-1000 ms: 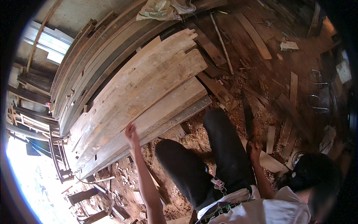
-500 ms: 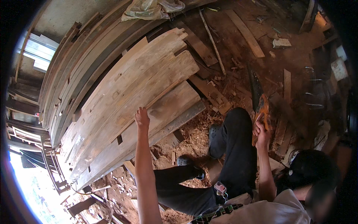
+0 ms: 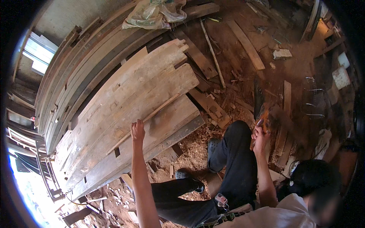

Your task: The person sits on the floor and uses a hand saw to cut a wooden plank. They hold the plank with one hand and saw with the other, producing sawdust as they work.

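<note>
A thin wooden strip lies slantwise over several wide, pale planks with notched ends and small square holes. My left hand is closed on this strip around its middle, the fingers curled over it. At the right, beside my bent knee, my right hand is wrapped around the handle of what looks like a handsaw. Its handle is orange and dark, and a long dark blade points away from me. The saw is smeared by motion and stands apart from the planks.
Long curved boards are stacked along the left, with a crumpled plastic sheet on top. Wood offcuts and shavings litter the ground about my feet. A thin stick and loose boards lie farther off. A dark rounded shape is at lower right.
The view has shifted a little, so the planks sit lower in it. My left hand still touches the strip, which now stands out more from the planks. The saw in my right hand has turned slightly.
</note>
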